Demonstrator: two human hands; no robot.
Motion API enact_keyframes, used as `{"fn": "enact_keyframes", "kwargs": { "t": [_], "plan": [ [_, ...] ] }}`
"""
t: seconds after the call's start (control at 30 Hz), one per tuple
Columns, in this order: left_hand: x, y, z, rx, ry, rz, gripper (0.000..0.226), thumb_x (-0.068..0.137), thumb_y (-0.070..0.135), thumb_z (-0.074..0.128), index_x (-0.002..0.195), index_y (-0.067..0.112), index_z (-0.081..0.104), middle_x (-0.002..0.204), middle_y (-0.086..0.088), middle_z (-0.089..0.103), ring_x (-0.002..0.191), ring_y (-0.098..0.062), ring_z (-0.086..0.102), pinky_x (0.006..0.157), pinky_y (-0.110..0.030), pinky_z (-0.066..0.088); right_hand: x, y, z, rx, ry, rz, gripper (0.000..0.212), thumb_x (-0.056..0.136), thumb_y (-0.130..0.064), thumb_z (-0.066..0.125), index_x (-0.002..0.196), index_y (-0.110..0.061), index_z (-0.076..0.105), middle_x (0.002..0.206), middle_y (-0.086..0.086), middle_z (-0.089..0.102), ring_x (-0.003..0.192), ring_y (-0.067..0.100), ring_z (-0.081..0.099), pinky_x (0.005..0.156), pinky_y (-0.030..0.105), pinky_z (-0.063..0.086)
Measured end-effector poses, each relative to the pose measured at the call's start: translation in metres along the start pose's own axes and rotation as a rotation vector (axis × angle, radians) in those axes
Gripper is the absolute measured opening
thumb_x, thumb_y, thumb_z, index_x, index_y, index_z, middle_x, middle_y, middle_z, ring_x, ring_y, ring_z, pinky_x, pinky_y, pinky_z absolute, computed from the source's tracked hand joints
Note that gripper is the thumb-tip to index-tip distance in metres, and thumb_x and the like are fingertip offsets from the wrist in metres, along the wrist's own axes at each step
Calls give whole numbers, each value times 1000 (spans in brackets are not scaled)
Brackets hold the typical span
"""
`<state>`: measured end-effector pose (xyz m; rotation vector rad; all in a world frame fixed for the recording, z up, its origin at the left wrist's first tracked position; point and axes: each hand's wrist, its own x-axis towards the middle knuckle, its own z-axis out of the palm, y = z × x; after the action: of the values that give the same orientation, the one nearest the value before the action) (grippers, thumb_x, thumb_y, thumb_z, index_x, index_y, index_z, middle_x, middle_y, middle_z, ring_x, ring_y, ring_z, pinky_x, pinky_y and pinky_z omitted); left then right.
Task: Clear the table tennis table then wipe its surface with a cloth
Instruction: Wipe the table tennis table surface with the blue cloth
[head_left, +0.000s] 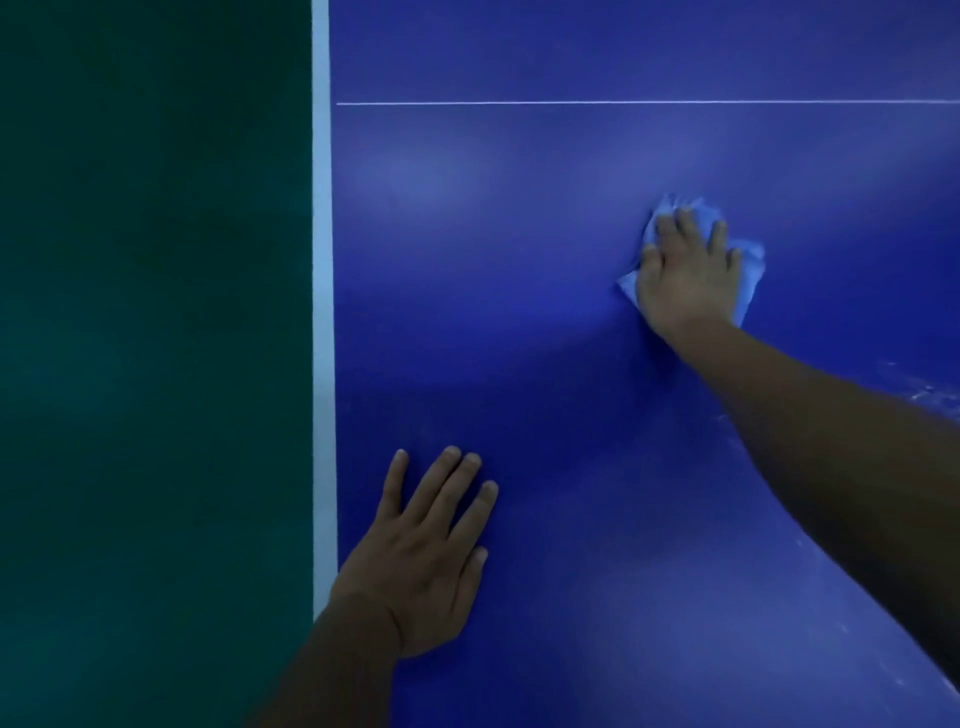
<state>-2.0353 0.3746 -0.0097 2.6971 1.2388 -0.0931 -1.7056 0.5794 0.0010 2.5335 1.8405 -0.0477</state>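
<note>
The blue table tennis table fills the right two thirds of the view, with a white border stripe down its left edge. My right hand presses a crumpled light blue cloth flat against the surface, fingers spread over it. My left hand rests palm down on the table near the white edge, fingers straight, holding nothing.
A thin white centre line crosses the table beyond the cloth. Dark green floor lies left of the table edge. Whitish smears mark the surface at the right, beside my right forearm.
</note>
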Motion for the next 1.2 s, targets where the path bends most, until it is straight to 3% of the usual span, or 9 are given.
{"fn": "enact_keyframes", "kwargs": {
  "t": [0.2, 0.43, 0.6, 0.67, 0.73, 0.83, 0.97, 1.1, 1.2],
  "plan": [
    [0, 1, 1, -24, -7, -16, 56, 96, 44, 39, 143, 16, 51, 155, -11, 40, 147, -29, 29, 112, -59, 17, -49, -137, 6, -22, -99, -985, 48, 105, -29, 38, 152, -21, 38, 160, 0, 32, 150, 33, 21, 118, 48, 17],
    [-23, 10, 1, -233, 213, -123, 53, 96, 34, 47, 144, 11, 46, 155, -14, 36, 148, -30, 26, 120, -57, 19, -83, -199, 2, -28, -107, -1177, 51, 106, -37, 29, 156, -28, 27, 165, -8, 17, 153, 24, 8, 122, 47, 9],
    [-94, 21, 13, -376, 443, -481, 49, 93, 28, 46, 139, 10, 47, 150, -18, 39, 144, -34, 32, 119, -57, 18, -196, -168, 16, -63, -140, -1803, 49, 89, -41, 55, 134, -20, 58, 150, 7, 46, 143, 38, 30, 113, 57, 23],
    [-116, 17, 15, -378, 461, -585, 48, 93, 27, 44, 137, 11, 46, 150, -18, 38, 142, -35, 33, 121, -53, 14, -221, -125, 20, -90, -172, -1997, 47, 94, -37, 58, 137, -20, 55, 151, 3, 46, 145, 35, 27, 117, 55, 18],
    [-129, 16, 15, -404, 438, -646, 47, 93, 28, 41, 137, 12, 45, 150, -16, 35, 142, -35, 31, 123, -47, 10, -199, -111, 12, -172, -158, -1988, 52, 96, -38, 56, 145, -22, 47, 154, 1, 42, 143, 32, 29, 116, 52, 20],
    [-136, 23, 18, -431, 390, -659, 47, 95, 29, 39, 138, 10, 44, 151, -16, 33, 143, -34, 31, 121, -51, 16, -140, -146, -2, -285, 4, -1523, 58, 89, -36, 51, 144, -20, 41, 148, 5, 42, 129, 34, 41, 99, 52, 30],
    [-139, 30, 17, -541, 440, -755, 51, 98, 29, 37, 138, -1, 46, 150, -22, 34, 139, -36, 33, 114, -56, 30, -135, -180, 3, -146, -43, -1138, 54, 100, -39, 26, 152, -24, 34, 162, -1, 26, 149, 33, 21, 115, 51, 19],
    [-150, 31, 14, -570, 507, -863, 57, 96, 30, 37, 136, -8, 47, 147, -27, 37, 136, -40, 35, 115, -49, 29, -245, -163, 23, -136, -38, -1560, 71, 83, -50, 55, 146, -20, 42, 157, 7, 32, 145, 38, 23, 112, 56, 17],
    [-157, 35, 13, -523, 506, -832, 55, 95, 27, 38, 134, -10, 48, 145, -28, 39, 134, -42, 38, 116, -46, 28, -331, -73, 34, -18, -157, -1825, 46, 99, -42, 44, 141, -23, 48, 158, 3, 36, 151, 37, 14, 118, 57, 6]
  ]
}}
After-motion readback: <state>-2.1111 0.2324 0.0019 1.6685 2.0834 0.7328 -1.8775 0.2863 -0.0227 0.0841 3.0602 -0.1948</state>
